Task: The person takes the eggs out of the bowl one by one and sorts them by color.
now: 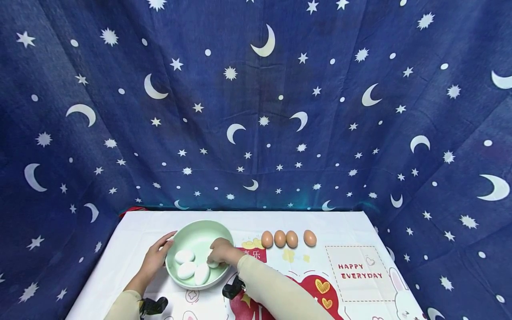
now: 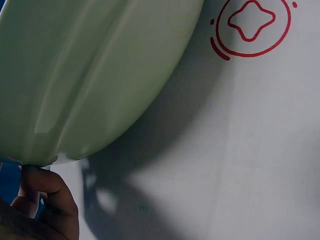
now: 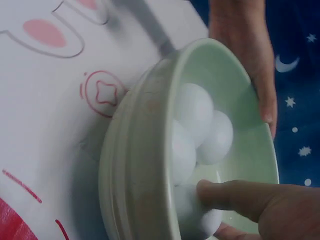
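Note:
A pale green bowl [image 1: 195, 242] stands on the table's left half. My left hand [image 1: 154, 258] grips its left side, and in the left wrist view bent fingers [image 2: 52, 185] meet the bowl's wall. Three white eggs [image 1: 186, 270] lie together in the bowl's near left part. Reaching in from the right, my right hand [image 1: 224, 252] pinches another white egg [image 3: 192, 215], low inside the bowl beside the others. The right thumb or finger lies across that egg in the right wrist view, and part of the egg is hidden behind the hand.
Several brown eggs [image 1: 280, 238] form a row right of the bowl, the rightmost set a little apart. A white cloth [image 1: 348, 226] with red prints covers the table. Behind and at the sides hangs a dark blue curtain [image 1: 256, 146] with moons and stars.

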